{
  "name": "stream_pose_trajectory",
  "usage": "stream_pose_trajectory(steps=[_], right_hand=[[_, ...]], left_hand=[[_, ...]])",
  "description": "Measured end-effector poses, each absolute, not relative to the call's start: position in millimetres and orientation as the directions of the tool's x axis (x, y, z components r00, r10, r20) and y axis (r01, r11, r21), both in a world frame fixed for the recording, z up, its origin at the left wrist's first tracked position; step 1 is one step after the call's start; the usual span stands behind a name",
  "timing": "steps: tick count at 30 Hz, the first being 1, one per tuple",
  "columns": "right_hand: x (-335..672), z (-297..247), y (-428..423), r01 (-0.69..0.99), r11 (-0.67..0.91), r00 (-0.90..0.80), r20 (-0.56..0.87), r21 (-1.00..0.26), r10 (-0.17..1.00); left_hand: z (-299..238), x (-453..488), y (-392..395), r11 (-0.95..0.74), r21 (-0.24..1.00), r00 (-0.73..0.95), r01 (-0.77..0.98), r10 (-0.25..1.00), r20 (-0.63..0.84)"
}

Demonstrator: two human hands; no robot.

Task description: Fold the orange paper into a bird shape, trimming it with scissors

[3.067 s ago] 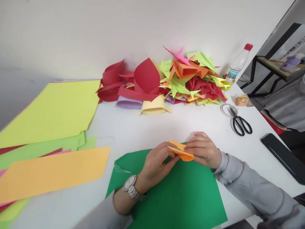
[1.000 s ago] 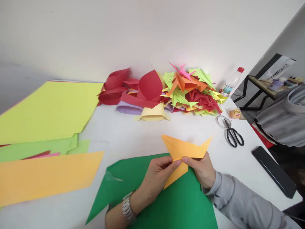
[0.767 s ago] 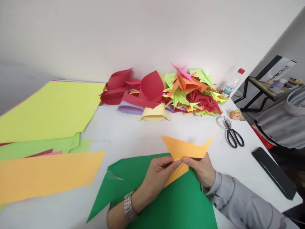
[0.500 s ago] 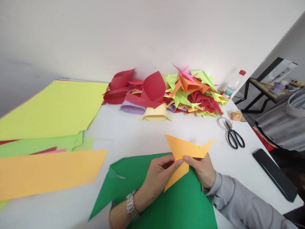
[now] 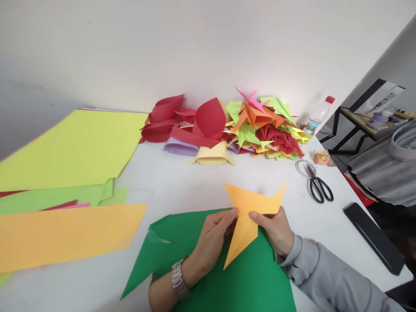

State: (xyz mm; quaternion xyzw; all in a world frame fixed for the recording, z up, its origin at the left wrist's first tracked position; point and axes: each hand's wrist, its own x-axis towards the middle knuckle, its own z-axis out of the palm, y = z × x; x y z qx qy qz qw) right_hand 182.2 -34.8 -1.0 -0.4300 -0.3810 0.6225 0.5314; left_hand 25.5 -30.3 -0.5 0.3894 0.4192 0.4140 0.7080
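Observation:
A folded orange-yellow paper (image 5: 244,225) is held up between both hands, with pointed flaps at upper left, upper right and bottom. My left hand (image 5: 212,236) pinches its left edge near the narrow middle; the fingers behind are partly hidden. On the other side, my right hand (image 5: 276,229) grips it, thumb flat on the front near the middle and fingers behind. Beneath the hands lies a large green paper sheet (image 5: 256,281) on the white table (image 5: 182,188).
Yellow sheets (image 5: 74,147) and an orange strip (image 5: 71,234) lie at left. Red rolled papers (image 5: 209,121) and a pile of folded paper shapes (image 5: 260,125) line the wall. At right are a bottle (image 5: 315,119), black-handled scissors (image 5: 320,186) and a black case (image 5: 373,238).
My left thumb has moved from the paper's middle to its left edge. The lower flap now hangs more open and lower, and the upper right point has tilted inward.

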Motion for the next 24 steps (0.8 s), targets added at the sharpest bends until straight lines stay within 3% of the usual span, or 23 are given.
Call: stream_pose_trajectory(steps=[6, 13, 24], right_hand=[[182.1, -1.0, -35.4, -0.299, -0.130, -0.047, -0.121, -0.945, 0.992], [184.3, -2.6, -35.7, -0.327, -0.128, -0.149, -0.083, -0.936, 0.985], [183.3, -2.1, -33.6, -0.325, -0.107, -0.110, -0.075, -0.940, 0.991]], left_hand=[[4.3, 26.4, -28.0, 0.200, 0.934, 0.227, -0.295, 0.965, -0.135], [5.9, 27.1, -29.4, 0.338, 0.888, 0.319, -0.312, 0.917, -0.237], [3.4, 26.3, -26.3, 0.443, 0.812, 0.381, -0.379, 0.875, -0.300]])
